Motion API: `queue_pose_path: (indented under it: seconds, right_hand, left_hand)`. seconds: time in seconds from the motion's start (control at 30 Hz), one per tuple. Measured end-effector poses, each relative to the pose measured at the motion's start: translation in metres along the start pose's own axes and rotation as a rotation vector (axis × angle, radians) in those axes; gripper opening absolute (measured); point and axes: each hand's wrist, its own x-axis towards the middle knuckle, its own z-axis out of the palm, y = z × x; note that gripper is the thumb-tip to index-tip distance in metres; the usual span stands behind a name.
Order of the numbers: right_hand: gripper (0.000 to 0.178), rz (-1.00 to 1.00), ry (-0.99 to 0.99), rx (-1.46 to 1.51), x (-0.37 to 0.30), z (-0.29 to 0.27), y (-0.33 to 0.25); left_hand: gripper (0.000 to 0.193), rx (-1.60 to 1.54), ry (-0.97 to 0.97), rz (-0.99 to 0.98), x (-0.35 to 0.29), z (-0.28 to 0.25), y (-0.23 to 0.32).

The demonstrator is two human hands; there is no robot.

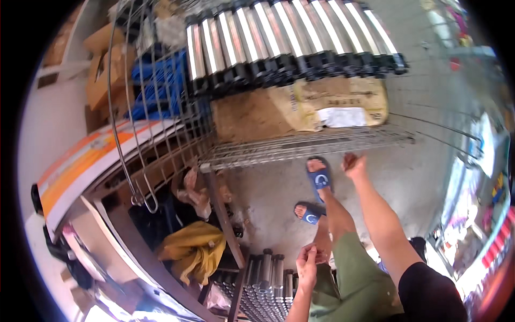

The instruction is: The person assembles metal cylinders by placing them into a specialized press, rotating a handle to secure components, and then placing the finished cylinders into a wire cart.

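The empty, open right hand (354, 163) reaches toward the wire-mesh cart (300, 147) at centre frame; its stacked silver metal tubes with black ends (289, 43) could roll off if bumped. The left hand (307, 264), low in the frame, looks loosely curled; whether it holds anything I cannot tell.

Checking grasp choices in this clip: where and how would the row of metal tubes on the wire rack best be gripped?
Probably by the near, black-capped end of one metal tube, coming from the front of the wire rack. The tubes lie side by side, packed close, so their flanks are shut off; only the capped ends face the person. The right hand is open, nearest the rack's front edge; the left hand is low, near the upright tubes.
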Motion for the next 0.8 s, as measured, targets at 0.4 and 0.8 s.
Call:
queue_pose_path:
  seconds: [0.4,0.8]
  right_hand:
    - [0.072,0.026,0.005,0.116,0.028,-0.009,0.024]
    - [0.036,0.013,-0.073,-0.130,-0.319,-0.095,0.027]
  left_hand:
    - [0.031,0.036,0.141,-0.061,0.010,-0.063,-0.033]
    - [0.086,-0.333,0.461,0.272,-0.004,-0.088,0.080]
